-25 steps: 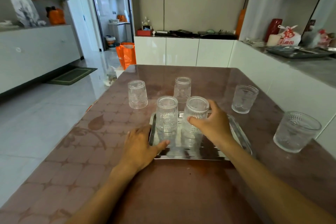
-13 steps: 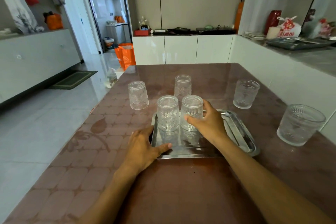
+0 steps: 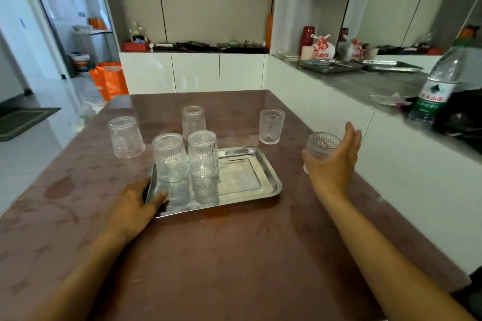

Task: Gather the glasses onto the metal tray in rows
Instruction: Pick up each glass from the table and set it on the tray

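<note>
A metal tray (image 3: 242, 177) lies on the brown table (image 3: 234, 255). Two ribbed glasses (image 3: 170, 157) (image 3: 203, 154) stand upside down side by side at its far left end. My left hand (image 3: 133, 206) rests flat at the tray's near left corner, thumb on the rim. On the table beyond the tray are two upside-down glasses (image 3: 126, 137) (image 3: 192, 121) and one upright glass (image 3: 271, 125). My right hand (image 3: 333, 164) is cupped around another upright glass (image 3: 322, 144) to the right of the tray, fingers spread and not closed on it.
A white counter wall (image 3: 391, 154) runs along the table's right edge, with a water bottle (image 3: 438, 88) and metal trays (image 3: 331, 65) on top. An orange bag (image 3: 109, 81) stands on the floor beyond the table's far left corner.
My right hand has let go of the second glass on the tray and swung right to the glass near the table's right edge. The left hand stays at the tray corner.
</note>
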Tool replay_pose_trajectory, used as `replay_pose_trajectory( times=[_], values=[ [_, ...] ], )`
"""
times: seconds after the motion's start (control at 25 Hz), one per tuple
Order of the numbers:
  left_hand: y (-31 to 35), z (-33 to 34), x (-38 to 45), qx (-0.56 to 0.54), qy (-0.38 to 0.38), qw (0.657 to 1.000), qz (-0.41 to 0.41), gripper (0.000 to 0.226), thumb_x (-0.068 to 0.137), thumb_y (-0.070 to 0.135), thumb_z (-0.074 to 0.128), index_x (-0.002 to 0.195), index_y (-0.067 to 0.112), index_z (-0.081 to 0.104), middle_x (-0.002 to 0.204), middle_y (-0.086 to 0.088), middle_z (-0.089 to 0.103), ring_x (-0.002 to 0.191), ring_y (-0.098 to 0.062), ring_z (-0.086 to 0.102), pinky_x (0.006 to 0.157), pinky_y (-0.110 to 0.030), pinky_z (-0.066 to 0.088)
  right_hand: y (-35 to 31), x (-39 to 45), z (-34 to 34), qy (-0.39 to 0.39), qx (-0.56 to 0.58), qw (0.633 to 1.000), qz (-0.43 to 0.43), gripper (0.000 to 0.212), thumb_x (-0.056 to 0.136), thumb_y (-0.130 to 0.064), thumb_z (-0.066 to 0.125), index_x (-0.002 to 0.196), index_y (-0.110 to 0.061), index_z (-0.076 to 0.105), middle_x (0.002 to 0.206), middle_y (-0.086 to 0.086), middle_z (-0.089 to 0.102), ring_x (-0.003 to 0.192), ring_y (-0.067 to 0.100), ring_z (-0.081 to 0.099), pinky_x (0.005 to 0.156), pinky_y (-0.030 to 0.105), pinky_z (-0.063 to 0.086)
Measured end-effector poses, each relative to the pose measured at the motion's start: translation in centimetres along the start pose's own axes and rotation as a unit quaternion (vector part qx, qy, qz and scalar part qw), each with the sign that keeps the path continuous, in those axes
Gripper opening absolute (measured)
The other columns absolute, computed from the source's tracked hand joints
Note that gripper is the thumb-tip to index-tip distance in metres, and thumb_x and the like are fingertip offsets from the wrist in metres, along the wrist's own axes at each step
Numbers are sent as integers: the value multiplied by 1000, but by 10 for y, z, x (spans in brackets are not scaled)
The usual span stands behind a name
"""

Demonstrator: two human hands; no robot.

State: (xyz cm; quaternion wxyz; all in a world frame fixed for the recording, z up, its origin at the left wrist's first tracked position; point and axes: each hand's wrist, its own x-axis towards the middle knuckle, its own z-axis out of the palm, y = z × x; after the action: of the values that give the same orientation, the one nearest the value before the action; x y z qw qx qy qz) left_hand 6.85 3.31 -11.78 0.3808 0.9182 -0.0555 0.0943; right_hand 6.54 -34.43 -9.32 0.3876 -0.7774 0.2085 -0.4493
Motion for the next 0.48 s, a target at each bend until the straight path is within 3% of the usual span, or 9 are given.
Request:
replay_pose_trajectory(
  times=[0.08,0.12,0.2,0.32,0.4,0.48],
  values=[
    [2,0,-4,-8,-6,1000,-2,33,95,29,62,124,15,67,107,-10,77,91,-28,73,87,-47,57,25,11,-3,-63,20,989,135,100,74,-33,82,152,-11,24,140,8,52,121,25,55,94,33,45],
    [2,0,-5,-13,-9,1000,-4,33,96,29,61,125,15,66,108,-10,77,91,-27,74,87,-47,57,36,13,-2,-116,14,978,172,97,73,-33,82,150,-9,28,134,10,58,115,29,60,91,36,49],
    [1,0,-4,-33,-1,999,-22,30,99,27,57,126,18,66,109,-6,76,88,-21,74,84,-40,58,52,13,3,-168,-64,970,161,88,76,-36,80,145,-5,34,131,21,62,111,40,63,91,47,52],
    [-3,-4,3,-136,28,986,-87,28,101,20,53,123,17,70,115,-9,75,99,-26,72,94,-41,54,46,15,13,-148,-85,980,99,80,78,-28,81,140,-4,37,128,24,62,109,42,63,88,45,52],
    [-6,-4,4,-165,23,982,-86,27,101,16,52,120,14,71,115,-13,75,105,-32,71,99,-47,53,35,13,16,-171,-17,983,66,77,73,-23,86,135,-11,41,127,16,63,105,34,65,84,40,54],
    [-3,-4,2,-166,24,983,-80,26,101,17,51,117,16,71,112,-11,75,100,-31,72,97,-49,54,17,12,14,-187,58,980,46,69,70,-27,89,124,-22,46,118,7,64,89,15,66,68,28,53]
  ],
)
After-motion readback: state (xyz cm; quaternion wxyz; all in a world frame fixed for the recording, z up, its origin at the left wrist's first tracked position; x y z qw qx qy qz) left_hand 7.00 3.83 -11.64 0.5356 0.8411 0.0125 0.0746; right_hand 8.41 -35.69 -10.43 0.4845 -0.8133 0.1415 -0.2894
